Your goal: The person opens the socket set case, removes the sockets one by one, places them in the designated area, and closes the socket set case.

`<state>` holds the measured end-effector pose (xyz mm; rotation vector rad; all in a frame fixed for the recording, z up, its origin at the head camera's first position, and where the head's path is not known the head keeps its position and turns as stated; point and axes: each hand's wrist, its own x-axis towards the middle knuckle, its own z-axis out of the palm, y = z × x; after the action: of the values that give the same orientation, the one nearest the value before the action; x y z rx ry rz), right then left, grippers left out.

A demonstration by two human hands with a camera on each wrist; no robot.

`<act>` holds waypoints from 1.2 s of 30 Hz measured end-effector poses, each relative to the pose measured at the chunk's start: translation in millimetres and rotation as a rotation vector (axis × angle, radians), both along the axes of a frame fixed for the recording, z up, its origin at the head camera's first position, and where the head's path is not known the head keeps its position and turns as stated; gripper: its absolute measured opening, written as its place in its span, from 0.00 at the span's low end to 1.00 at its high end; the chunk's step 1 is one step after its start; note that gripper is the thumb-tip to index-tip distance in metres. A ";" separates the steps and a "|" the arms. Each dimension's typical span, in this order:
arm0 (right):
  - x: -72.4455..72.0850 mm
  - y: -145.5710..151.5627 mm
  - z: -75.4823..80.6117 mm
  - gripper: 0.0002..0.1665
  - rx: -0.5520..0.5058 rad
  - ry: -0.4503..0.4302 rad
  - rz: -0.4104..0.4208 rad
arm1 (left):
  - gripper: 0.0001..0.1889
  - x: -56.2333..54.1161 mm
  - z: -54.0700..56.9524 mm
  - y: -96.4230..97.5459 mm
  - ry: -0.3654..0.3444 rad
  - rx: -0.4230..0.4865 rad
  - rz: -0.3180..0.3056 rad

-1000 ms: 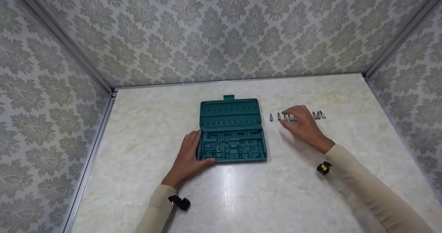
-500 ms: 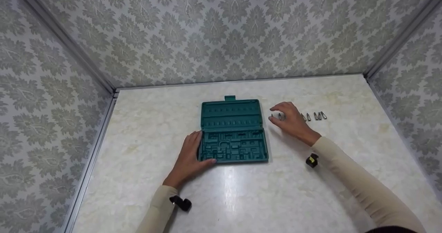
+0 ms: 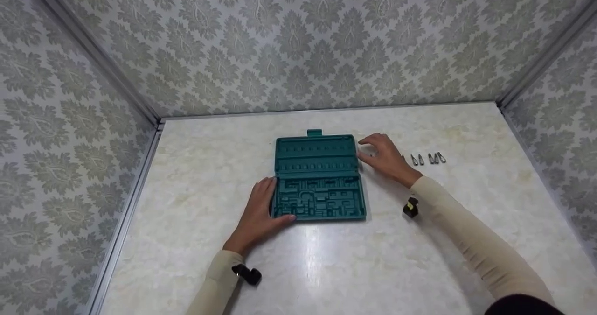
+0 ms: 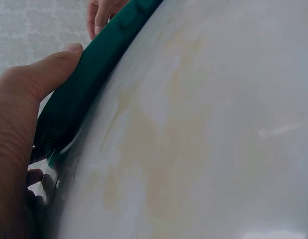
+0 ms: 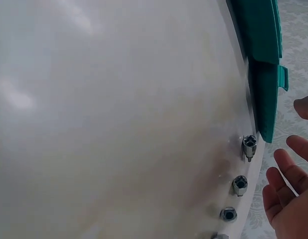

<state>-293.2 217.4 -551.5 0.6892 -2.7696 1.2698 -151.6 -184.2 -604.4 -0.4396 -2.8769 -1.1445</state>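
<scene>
An open green plastic tool case (image 3: 322,219) lies flat on the table, its moulded tray nearer me and its lid spread out behind. My left hand (image 3: 256,214) holds the tray's front left corner, thumb along the front wall and fingers at the left side. In the left wrist view the thumb (image 4: 59,67) presses the case wall (image 4: 89,79). Just right of the lid, my right hand (image 3: 385,158) hovers with thumb and fingers apart and nothing seen between them. Small metal bit sockets (image 3: 414,160) stand in a row, some hidden behind this hand; one socket (image 5: 249,145) is close to the lid.
The pale marbled table (image 3: 200,165) is bounded by patterned wall panels (image 3: 298,44) at the back and both sides. A dark rounded shape (image 3: 522,305) cuts into the bottom right of the head view. Small black cameras (image 3: 247,274) sit on both wrists.
My right hand has moved left along the row of sockets to the lid's right edge, uncovering sockets on the right. My left hand stays on the case corner.
</scene>
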 end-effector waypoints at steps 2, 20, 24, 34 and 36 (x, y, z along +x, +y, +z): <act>-2.6 -1.3 -0.8 0.23 -0.005 -0.018 0.002 | 0.65 0.6 0.2 0.4 0.004 0.002 -0.005; -31.6 -28.8 -0.7 0.30 0.096 -0.076 -0.014 | 0.65 3.5 1.5 5.2 -0.008 0.004 0.009; -34.3 -32.6 1.5 0.30 0.083 -0.075 -0.024 | 0.65 2.7 1.9 7.0 -0.012 -0.011 0.028; -32.2 -37.6 18.7 0.29 -0.038 -0.047 -0.059 | 0.64 0.0 0.1 3.3 -0.001 -0.015 0.041; -30.5 -38.8 23.1 0.28 -0.044 -0.034 -0.060 | 0.64 0.1 -0.6 2.2 0.002 -0.014 0.040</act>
<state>-323.8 178.6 -528.4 0.5825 -2.7571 1.3390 -151.5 -182.1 -605.1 -0.3811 -2.8795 -1.1177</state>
